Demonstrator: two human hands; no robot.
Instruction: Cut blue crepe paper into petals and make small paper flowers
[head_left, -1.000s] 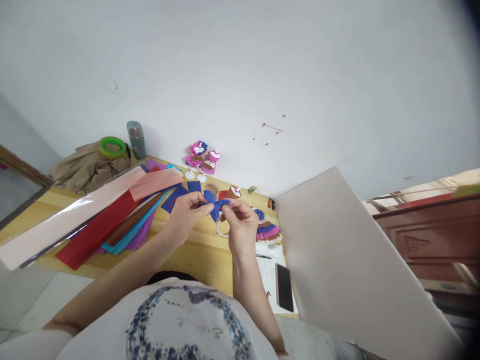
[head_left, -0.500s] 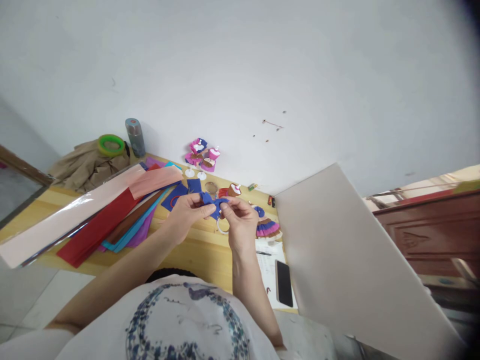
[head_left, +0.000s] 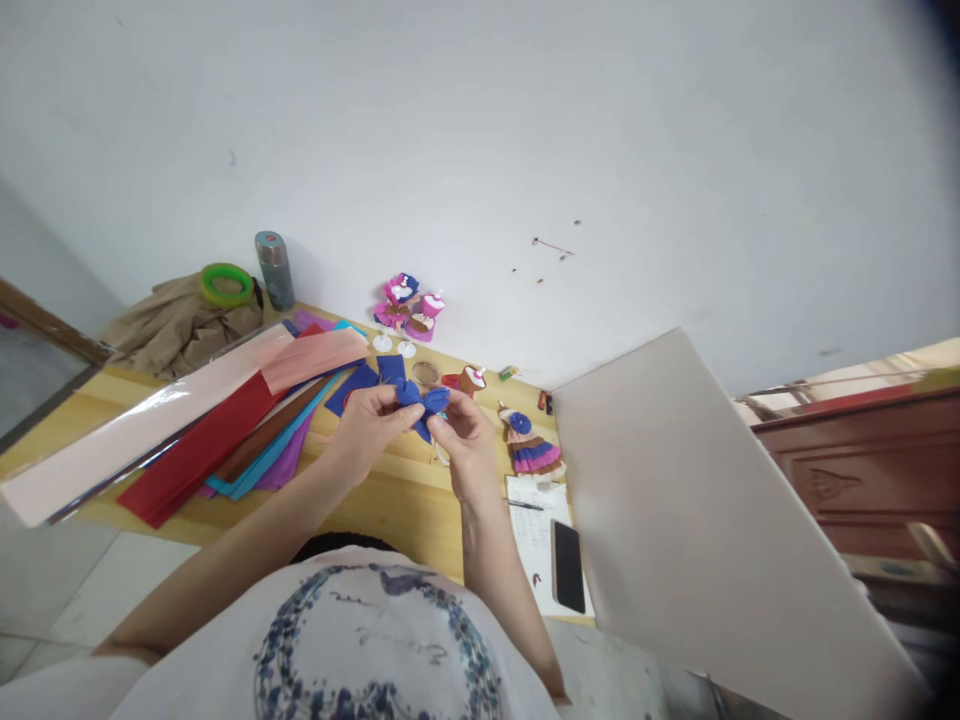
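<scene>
A blue crepe-paper bow point(head_left: 421, 402) is held up over the table between my two hands. My left hand point(head_left: 367, 425) pinches its left loop between thumb and fingers. On the other side, the thumb and fingers of my right hand point(head_left: 466, 440) are closed on the right loop. Partly hidden below the bow is a white ring point(head_left: 441, 455). Flat blue paper pieces point(head_left: 390, 370) lie just beyond my left hand. A round tape roll point(head_left: 425, 374) and a small cupcake-like paper piece point(head_left: 472, 380) are behind the bow.
Folded coloured paper strips point(head_left: 202, 445) cover the table's left side. A flask point(head_left: 274, 270) and a green ring point(head_left: 226, 285) on brown cloth point(head_left: 176, 325) stand behind. At right are a ruffled paper dress point(head_left: 532, 445), phone point(head_left: 568, 565), pen point(head_left: 523, 505) and a white board point(head_left: 697, 530).
The blue paper's loops have spread into a clearer bow shape. My right hand has shifted slightly left, bringing the paper dress into fuller view.
</scene>
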